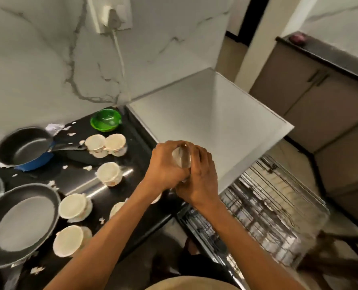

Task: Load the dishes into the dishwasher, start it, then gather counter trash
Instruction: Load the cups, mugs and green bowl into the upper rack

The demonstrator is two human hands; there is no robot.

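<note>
Both my hands wrap a clear drinking glass [181,157] over the counter's right edge, beside the white dishwasher [211,120]. My left hand [165,166] grips its left side, and my right hand [201,176] curls round its right side and base. Below and to the right, the wire dish rack [263,216] is pulled out; what lies in it is too blurred to tell. On the black counter [132,164] stand several upturned cream cups [109,173], a blue saucepan [24,148], a grey frying pan [21,222] and a green bowl [105,119].
Bits of torn white paper [52,128] litter the counter around the pans. A cord runs from a wall socket [111,14] down to the counter's back. Brown cabinets [320,105] under a dark worktop stand at the right, across a strip of floor.
</note>
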